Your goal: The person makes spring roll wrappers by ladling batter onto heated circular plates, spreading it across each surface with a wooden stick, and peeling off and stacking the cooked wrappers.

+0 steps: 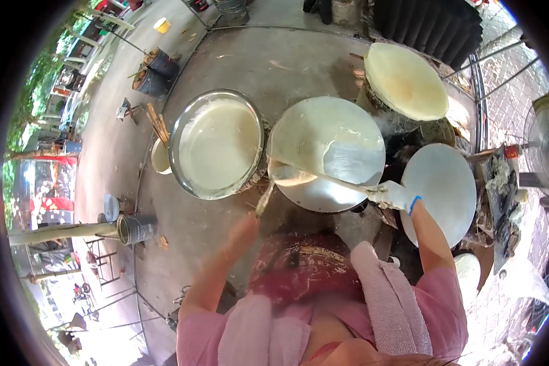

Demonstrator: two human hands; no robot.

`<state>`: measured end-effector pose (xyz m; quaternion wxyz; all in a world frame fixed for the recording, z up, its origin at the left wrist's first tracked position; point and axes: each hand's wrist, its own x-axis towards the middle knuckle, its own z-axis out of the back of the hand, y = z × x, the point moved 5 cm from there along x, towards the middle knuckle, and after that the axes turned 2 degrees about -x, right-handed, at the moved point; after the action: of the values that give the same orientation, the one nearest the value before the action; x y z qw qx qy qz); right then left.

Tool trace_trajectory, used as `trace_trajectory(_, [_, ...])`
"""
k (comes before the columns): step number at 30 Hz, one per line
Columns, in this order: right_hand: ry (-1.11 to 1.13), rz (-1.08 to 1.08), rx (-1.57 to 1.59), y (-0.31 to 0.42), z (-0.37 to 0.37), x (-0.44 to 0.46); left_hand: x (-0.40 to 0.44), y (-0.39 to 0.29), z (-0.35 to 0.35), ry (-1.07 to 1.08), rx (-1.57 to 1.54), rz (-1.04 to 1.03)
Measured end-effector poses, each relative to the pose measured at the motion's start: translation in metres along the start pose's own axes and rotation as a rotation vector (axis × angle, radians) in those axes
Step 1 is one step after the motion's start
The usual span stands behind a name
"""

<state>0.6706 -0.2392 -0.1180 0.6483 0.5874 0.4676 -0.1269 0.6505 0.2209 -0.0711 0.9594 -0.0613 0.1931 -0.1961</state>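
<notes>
In the head view, my left hand (244, 230), partly blurred, is closed around the handle of a ladle (289, 175). The ladle's bowl is at the left front of a round flat griddle (350, 160). Pale batter (299, 131) covers part of that griddle, and a shiny patch shows on its right. My right hand (389, 195), in a whitish glove with a blue band at the wrist, is closed on a long thin stick (341, 183). The stick lies across the griddle's front. Left of the griddle stands a wide metal basin (172, 143) of creamy batter.
Another round pale surface (440, 189) is right of my right hand. Beyond it, a pale round sheet (405, 79) rests on a raised support. Dark buckets (158, 66) stand at far left, and a fan (548, 137) is at the right edge. A bucket (135, 229) stands left.
</notes>
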Motion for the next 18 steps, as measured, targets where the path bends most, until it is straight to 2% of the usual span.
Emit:
trace_trajectory(2, [-0.142, -0.037, 0.108, -0.029, -0.014, -0.026, -0.021, 0.006, -0.055, -0.011, 0.219, -0.287])
trace_trajectory(4, [-0.161, 0.071, 0.494, -0.024, -0.069, -0.065, -0.022, -0.008, -0.087, 0.14, 0.236, -0.295])
trace_trajectory(5, [-0.144, 0.194, 0.724, -0.068, -0.088, -0.039, -0.017, -0.01, -0.078, 0.103, -0.036, -0.207])
trace_trajectory(7, [-0.189, 0.216, 0.917, -0.05, -0.155, -0.023, -0.004, -0.01, -0.03, 0.036, -0.578, -0.016])
trace_trajectory(8, [-0.205, 0.233, 0.954, -0.057, -0.179, 0.006, -0.004, -0.007, 0.003, 0.016, -0.688, 0.023])
trace_trajectory(10, [-0.054, 0.339, 0.995, -0.024, -0.222, 0.055, -0.013, 0.004, 0.055, -0.01, -0.909, 0.115])
trace_trajectory(12, [-0.087, 0.315, 1.052, 0.039, -0.27, 0.09, -0.016, 0.047, 0.067, -0.237, -1.101, 0.074])
trace_trajectory(13, [-0.246, 0.237, 0.934, 0.063, -0.29, 0.106, -0.018, 0.073, 0.072, -0.356, -1.198, 0.055])
trace_trajectory(15, [-0.604, 0.124, 0.602, 0.088, -0.312, 0.136, -0.025, 0.123, 0.077, -0.417, -1.14, 0.079])
trace_trajectory(16, [-0.802, 0.089, 0.388, 0.084, -0.314, 0.153, -0.028, 0.145, 0.078, -0.446, -1.109, 0.091])
trace_trajectory(17, [-1.022, 0.145, 0.222, 0.066, -0.312, 0.174, -0.034, 0.163, 0.074, -0.421, -1.219, 0.138])
trace_trajectory(18, [-1.084, 0.119, 0.254, 0.037, -0.31, 0.195, -0.044, 0.178, 0.067, -0.393, -1.33, 0.187])
